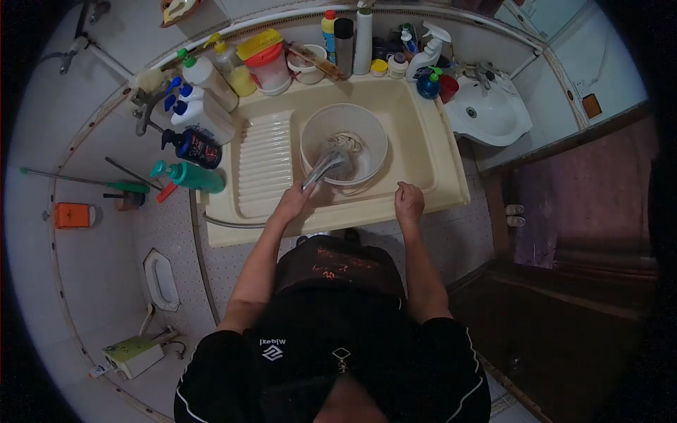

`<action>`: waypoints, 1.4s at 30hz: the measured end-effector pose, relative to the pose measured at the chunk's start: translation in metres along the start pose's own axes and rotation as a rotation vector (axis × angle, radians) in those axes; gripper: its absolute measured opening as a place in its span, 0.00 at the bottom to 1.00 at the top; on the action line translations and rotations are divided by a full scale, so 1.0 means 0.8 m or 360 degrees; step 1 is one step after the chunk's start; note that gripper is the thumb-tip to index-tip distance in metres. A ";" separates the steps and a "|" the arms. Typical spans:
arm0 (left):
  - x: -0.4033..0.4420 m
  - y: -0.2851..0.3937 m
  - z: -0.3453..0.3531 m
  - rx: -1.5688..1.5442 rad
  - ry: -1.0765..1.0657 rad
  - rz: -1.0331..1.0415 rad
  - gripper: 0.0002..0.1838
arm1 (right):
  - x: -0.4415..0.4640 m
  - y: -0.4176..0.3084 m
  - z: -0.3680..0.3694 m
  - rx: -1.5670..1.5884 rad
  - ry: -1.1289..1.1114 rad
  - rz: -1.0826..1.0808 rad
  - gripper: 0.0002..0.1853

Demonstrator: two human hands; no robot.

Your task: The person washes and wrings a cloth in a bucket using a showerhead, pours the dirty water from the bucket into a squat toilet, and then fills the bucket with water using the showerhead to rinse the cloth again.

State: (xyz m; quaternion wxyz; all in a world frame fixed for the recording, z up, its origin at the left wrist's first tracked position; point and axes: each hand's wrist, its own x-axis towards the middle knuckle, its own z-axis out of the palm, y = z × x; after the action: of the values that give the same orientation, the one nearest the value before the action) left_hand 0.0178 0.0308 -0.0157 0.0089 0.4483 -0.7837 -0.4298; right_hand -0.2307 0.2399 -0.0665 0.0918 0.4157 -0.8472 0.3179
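My left hand (293,203) is wrapped round the handle of a silver shower head (326,166), whose head points down into a white bucket (381,134). A light-coloured cloth (348,142) lies bunched at the bottom of the bucket. The bucket stands in a cream sink (416,151) with a ribbed washboard (264,158) on its left. Over the sink's front edge, right of the bucket, my right hand (409,204) is curled into a loose fist, with nothing visible in it. A grey hose (233,225) runs along the sink's front left edge.
Pump bottles (201,180) line the left rim. A red-lidded tub (269,68), a brush (317,62) and a spray bottle (429,53) stand along the back. A white washbasin (504,116) adjoins on the right. A squat toilet (162,280) lies at floor level, left.
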 end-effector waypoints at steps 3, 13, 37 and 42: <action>0.010 0.005 -0.010 0.0116 -0.0122 -0.0034 0.36 | -0.001 0.000 0.001 -0.0006 0.0001 0.0004 0.06; 0.024 0.003 -0.016 0.0061 -0.0337 -0.0131 0.39 | -0.001 0.002 0.003 -0.0022 0.0064 -0.0038 0.06; 0.010 0.006 -0.005 -0.0503 -0.0270 -0.0088 0.29 | -0.001 0.005 0.003 0.0036 0.0033 -0.0060 0.06; 0.013 0.001 -0.003 -0.0515 -0.0297 -0.0048 0.28 | -0.001 0.003 0.001 0.0032 0.0034 -0.0049 0.06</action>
State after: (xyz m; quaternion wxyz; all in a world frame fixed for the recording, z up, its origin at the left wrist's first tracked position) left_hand 0.0118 0.0218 -0.0176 0.0018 0.4109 -0.6950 -0.5900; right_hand -0.2320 0.2408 -0.0686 0.1016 0.4262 -0.8364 0.3292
